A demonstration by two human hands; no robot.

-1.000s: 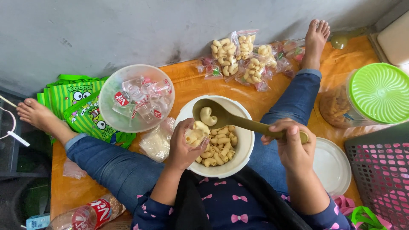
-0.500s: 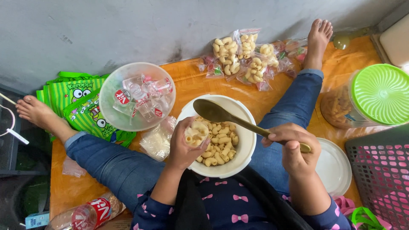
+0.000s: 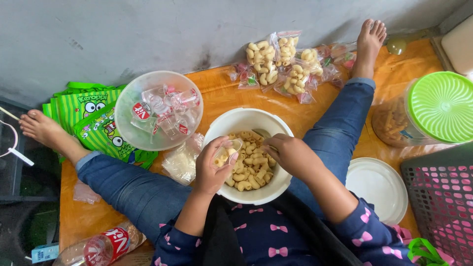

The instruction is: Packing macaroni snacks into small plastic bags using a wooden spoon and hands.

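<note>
Left hand [image 3: 213,167] pinches a small clear bag [image 3: 229,150] over the white bowl [image 3: 236,123]; right hand [image 3: 290,153] closes on a spoon [image 3: 262,134] among the pasta [image 3: 246,170].

Clear filled snack bags [image 3: 290,66] by wall, green printed packets [image 3: 91,125] left, red-labelled bottle [image 3: 106,246] bottom left

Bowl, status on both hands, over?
Left hand holds small bag over bowl. Right hand in bowl, on spoon. Snacks inside. Nothing blocking.

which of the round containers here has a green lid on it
The clear jar at the right, capped by the ribbed green lid. The white bowl and the clear bowl stand uncovered.
</note>
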